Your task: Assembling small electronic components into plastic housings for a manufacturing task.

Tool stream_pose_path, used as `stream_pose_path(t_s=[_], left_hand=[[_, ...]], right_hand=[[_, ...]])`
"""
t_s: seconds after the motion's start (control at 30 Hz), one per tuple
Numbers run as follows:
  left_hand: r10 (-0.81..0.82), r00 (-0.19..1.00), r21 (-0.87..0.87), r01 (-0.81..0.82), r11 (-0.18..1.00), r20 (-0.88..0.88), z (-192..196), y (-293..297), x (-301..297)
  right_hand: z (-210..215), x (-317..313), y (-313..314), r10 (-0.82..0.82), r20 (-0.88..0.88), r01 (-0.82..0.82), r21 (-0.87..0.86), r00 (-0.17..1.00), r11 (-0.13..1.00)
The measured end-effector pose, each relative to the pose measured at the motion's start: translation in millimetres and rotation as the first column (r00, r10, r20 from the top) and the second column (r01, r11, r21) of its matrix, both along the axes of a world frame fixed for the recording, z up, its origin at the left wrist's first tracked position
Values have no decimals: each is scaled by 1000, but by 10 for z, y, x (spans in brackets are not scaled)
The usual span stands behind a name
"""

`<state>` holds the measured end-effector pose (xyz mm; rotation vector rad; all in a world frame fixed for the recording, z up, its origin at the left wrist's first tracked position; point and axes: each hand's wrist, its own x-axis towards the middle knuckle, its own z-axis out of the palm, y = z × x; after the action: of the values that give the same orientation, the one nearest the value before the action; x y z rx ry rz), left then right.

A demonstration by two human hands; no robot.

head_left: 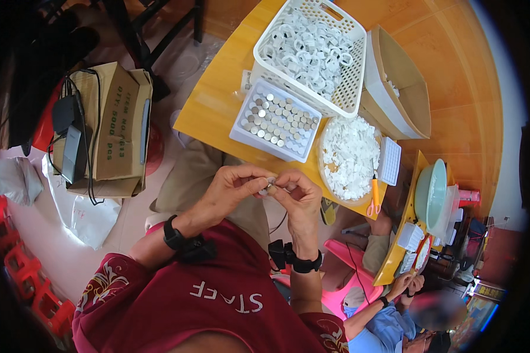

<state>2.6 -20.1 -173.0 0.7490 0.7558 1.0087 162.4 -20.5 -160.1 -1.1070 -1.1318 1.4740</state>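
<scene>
Yellow tabletop [218,112], crowded with stock, fronts the seated worker. Left hand [232,187] and right hand [297,197] meet just below the table's near edge, fingertips of both pinched narrowly on one small round part [270,183], silver-grey and white; its exact build is too small to tell. Judged step: fitting or pressing two small pieces together. The next move would call for steady, aligned fingertip pressure. Directly beyond the hands sits a compartmented white tray [275,120] of metal discs; behind it a white perforated basket [309,53] of white plastic rings; to the right a round bowl [348,156] of white pieces, with orange-handled scissors [374,197] beside it. A co-worker's hands [407,285] work separately, lower right.
</scene>
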Motion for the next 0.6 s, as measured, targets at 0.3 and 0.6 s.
stream_pose_path(t_s=[0.3, 0.6], left_hand=[[18, 999, 112, -14, 994, -30, 6, 1, -94], [51, 996, 120, -42, 992, -78, 282, -53, -128]], right_hand=[[55, -154, -8, -47, -165, 19, -166, 985, 986], [266, -241, -115, -123, -117, 105, -152, 985, 983]])
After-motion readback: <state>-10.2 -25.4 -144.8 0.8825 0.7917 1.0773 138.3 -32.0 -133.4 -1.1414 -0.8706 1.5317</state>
